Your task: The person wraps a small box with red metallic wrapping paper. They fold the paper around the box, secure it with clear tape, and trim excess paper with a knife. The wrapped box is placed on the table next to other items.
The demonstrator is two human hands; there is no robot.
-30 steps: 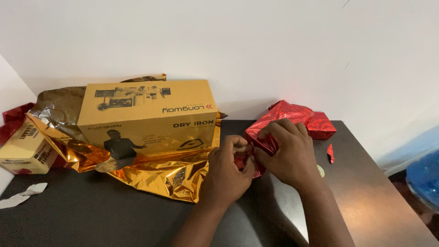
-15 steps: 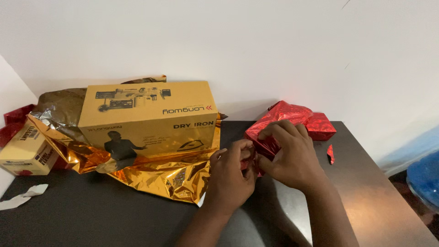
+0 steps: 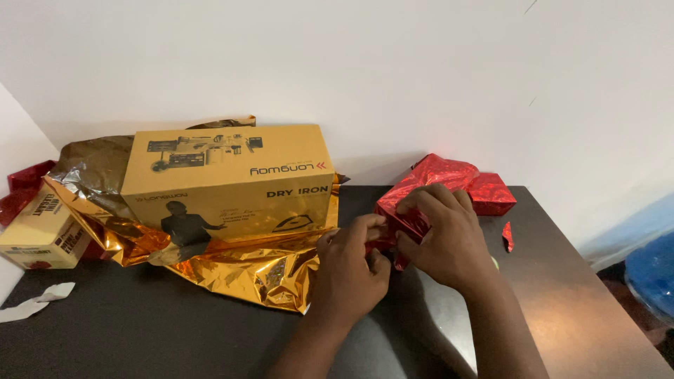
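Parcel: a crumpled bundle of shiny red foil wrapping paper (image 3: 430, 184) sits on the dark table (image 3: 562, 309), right of centre, near the white wall (image 3: 421, 63) behind it.
Right hand: the right hand (image 3: 446, 235) lies over the near side of the red bundle, fingers curled and pinching a fold of the foil at its front edge; its grip looks unchanged from half a second ago.
Left hand: the left hand (image 3: 349, 265) meets the bundle's lower left corner, fingertips closed on a fold of red foil there. A second ago it was bunched lower and tighter against the right hand; now its fingers reach up and rightward along the foil edge.
Bundle, change: it has barely shifted between the frames.
Beside it: a smaller red foil-wrapped block (image 3: 491, 193) touches the bundle's far right side, and a small torn scrap of red foil (image 3: 507, 235) lies apart to the right.
To the left: a large tan cardboard appliance box (image 3: 225, 179) rests on a crinkled sheet of gold foil paper (image 3: 246, 270), unmoved.
Far left: a small cream carton (image 3: 42, 228) and a strip of white paper (image 3: 31, 300).
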